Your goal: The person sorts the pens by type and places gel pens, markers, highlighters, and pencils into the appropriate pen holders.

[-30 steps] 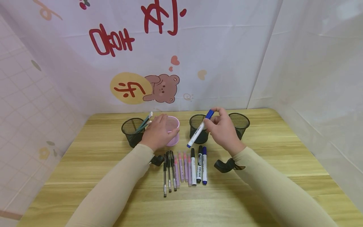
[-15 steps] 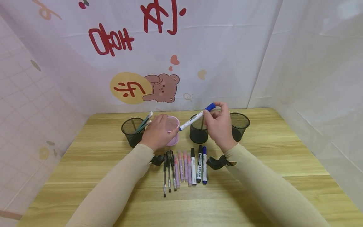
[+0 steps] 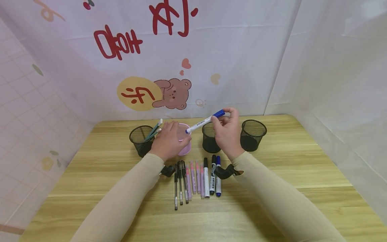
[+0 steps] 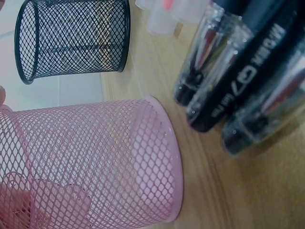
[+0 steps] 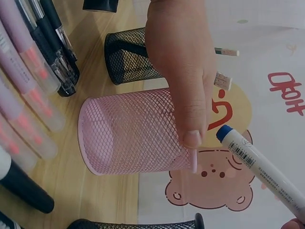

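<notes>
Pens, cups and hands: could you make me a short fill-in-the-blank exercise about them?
The right hand holds a white marker with a ____ cap.
The left hand holds a mesh cup coloured ____.
In the head view, pencils lean in the black cup farthest to the ____.
The black gel pens lying on the table number ____.
Missing words: blue; pink; left; three.

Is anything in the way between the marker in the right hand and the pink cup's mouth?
Partly: in the head view the left hand covers the left of the pink cup. Nothing else visible stands between the marker and the cup.
</notes>
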The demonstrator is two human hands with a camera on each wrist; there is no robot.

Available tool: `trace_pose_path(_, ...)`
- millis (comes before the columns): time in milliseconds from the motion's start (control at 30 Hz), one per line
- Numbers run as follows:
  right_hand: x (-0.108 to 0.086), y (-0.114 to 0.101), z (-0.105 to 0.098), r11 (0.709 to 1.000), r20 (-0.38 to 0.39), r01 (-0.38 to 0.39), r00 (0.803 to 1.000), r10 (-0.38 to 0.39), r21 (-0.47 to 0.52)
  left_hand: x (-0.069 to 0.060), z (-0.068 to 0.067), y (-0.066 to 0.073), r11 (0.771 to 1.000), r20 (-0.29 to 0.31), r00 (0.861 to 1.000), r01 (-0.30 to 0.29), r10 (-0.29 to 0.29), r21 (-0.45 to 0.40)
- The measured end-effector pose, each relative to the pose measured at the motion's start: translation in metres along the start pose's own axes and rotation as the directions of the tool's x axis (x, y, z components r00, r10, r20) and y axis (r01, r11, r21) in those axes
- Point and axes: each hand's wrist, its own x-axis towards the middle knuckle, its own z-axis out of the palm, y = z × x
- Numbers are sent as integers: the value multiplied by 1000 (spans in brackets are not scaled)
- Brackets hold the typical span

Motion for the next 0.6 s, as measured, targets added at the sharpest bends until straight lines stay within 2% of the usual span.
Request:
trace_pose_path(233,-1,1,6,1000,5,-12,1000,12,13,-1,0,0,1000,-16,1000,-7,7,-7)
trace_pose_path(600,-3,5,14,999,23,13,1000,-12,-52,-1,0,0,1000,-19,1000,-10,10,-8)
